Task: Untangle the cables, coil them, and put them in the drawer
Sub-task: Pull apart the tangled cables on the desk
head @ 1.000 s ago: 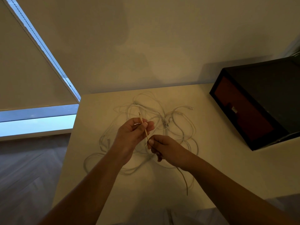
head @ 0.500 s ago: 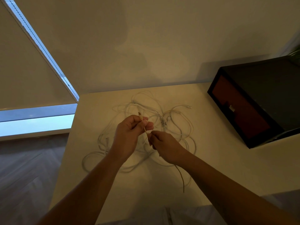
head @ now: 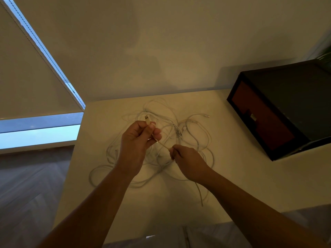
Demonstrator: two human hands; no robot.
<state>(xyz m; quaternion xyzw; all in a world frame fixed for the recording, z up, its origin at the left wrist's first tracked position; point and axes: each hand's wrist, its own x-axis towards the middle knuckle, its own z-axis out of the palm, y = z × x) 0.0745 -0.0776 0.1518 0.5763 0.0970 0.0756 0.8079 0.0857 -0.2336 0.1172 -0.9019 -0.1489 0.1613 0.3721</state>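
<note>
A tangle of white cables (head: 179, 138) lies spread in loose loops over the middle of the pale tabletop (head: 241, 179), reaching from near the back wall toward the near edge. Both hands are raised above this pile, close together but not touching.

The left hand (head: 138, 140) is pinched closed on one cable just behind its end, thumb against fingertips, so that the small plug (head: 147, 119) sticks up past the knuckles. From that pinch a short straight run of the same cable (head: 163, 145) slants down and to the right into the right hand (head: 188, 162), which is also closed on it between thumb and fingers. Below the right wrist a loose strand (head: 199, 194) trails toward the near edge of the tabletop.

Another plug end (head: 206, 115) rests on the tabletop at the far right of the pile, pointing toward a dark drawer box (head: 290, 97) that stands on the right side of the tabletop, well apart from the cables. Its reddish drawer front (head: 259, 113), with a small pale pull, sits flush in the frame.

To the left, a window with lowered blinds (head: 26, 68) shows a strip of daylight, above a wooden floor (head: 26, 185).
</note>
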